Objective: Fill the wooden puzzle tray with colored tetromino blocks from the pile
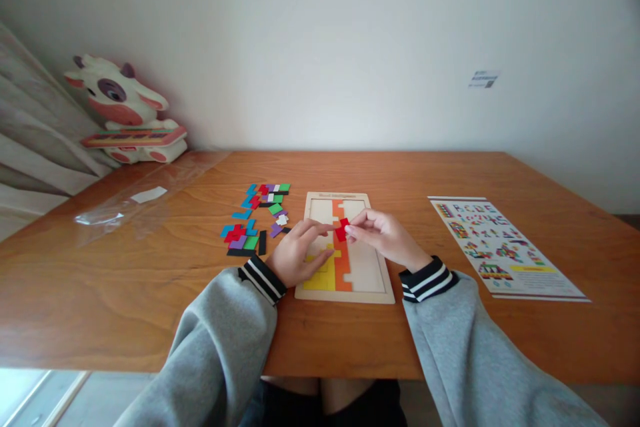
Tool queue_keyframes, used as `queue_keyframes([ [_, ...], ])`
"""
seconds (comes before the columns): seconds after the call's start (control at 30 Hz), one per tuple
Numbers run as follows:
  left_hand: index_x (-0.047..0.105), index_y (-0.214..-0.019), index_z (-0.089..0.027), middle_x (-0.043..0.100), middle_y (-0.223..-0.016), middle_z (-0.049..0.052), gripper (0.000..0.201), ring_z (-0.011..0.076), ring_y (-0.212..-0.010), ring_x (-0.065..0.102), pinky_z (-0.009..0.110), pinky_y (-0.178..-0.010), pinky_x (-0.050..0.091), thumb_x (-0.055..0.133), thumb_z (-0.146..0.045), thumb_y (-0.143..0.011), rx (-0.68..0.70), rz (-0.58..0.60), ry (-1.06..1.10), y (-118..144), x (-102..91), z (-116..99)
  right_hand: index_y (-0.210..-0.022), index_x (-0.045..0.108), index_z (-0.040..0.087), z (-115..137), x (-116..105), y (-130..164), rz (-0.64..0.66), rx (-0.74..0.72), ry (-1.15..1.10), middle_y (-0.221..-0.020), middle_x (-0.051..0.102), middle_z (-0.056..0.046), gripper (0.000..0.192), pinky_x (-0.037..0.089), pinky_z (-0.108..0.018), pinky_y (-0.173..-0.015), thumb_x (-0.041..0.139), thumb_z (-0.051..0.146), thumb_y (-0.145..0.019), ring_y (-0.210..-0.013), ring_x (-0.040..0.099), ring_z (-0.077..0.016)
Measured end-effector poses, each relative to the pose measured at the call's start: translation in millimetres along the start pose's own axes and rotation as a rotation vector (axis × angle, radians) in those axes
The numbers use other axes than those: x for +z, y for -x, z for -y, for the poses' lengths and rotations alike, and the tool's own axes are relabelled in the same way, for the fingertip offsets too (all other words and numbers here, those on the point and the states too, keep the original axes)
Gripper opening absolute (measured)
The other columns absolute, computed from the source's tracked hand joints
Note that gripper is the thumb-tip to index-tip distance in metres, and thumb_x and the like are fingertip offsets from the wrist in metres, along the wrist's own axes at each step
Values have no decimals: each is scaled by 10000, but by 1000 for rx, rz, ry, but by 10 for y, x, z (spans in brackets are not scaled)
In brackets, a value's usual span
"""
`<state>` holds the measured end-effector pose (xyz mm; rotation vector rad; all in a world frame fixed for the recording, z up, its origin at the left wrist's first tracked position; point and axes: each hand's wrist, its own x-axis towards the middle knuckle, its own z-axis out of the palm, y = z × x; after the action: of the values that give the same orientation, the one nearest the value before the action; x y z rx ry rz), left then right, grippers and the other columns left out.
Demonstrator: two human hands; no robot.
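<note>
A red puzzle piece (341, 230) is pinched between the thumb and fingers of my right hand (383, 237), over the middle of the wooden puzzle board (367, 283). My left hand (303, 253) hovers at the board's left side with its fingers apart, the index fingertip close to the red piece; whether it touches cannot be seen. Orange pieces (343, 267) run down the board's middle in a column. Yellow pieces (320, 279) fill its lower left, partly covered by my left hand. The right part of the board shows its bare pale base.
Several loose coloured pieces (251, 242) lie left of the board. A printed pattern sheet (505, 247) rests to the right. Clear plastic wrapping (107, 217) lies at the left, and a cow-shaped toy keyboard (135, 113) stands at the back left against the wall.
</note>
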<state>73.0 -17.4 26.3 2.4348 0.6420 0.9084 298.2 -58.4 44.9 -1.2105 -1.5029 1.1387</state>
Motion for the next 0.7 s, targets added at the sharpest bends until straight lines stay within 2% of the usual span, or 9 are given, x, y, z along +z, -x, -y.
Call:
queue_keyframes([
  [0.1,601,-1171,-190,635,-1069,94,269,210,-1005,594,383,-937,507,516,-222,-918,71,78,-161,17,-77,63,-896,663,158,-30,-117,65,20,41,36,-853,720,-62,396,538,-303,-719,727,520,-749,-746,661,-157],
  [0.23,645,-1087,-181,641,-998,93,242,204,-922,598,355,-856,514,474,-190,-916,91,108,-222,31,-85,118,-939,701,132,-101,-217,184,257,188,104,-819,720,-58,432,515,-248,-556,714,524,-758,-628,630,-125],
  [0.37,661,-1070,-190,641,-985,89,244,196,-910,592,343,-853,504,467,-207,-923,111,124,-235,38,-58,134,-1000,711,132,-107,-237,243,432,297,116,-823,731,-50,484,536,-249,-604,756,519,-714,-611,648,-116],
  [0.57,668,-1047,-191,637,-988,80,229,186,-902,599,323,-840,498,485,-183,-910,113,158,-244,49,-49,155,-876,707,130,-46,-189,267,433,298,191,-807,754,-72,401,527,-244,-624,764,492,-713,-672,678,-140],
  [0.7,670,-1034,-191,642,-982,80,227,181,-890,606,321,-831,503,482,-182,-908,112,164,-250,40,-52,145,-854,696,143,-31,-148,277,431,309,184,-775,754,-66,379,514,-243,-568,759,491,-717,-618,670,-139],
])
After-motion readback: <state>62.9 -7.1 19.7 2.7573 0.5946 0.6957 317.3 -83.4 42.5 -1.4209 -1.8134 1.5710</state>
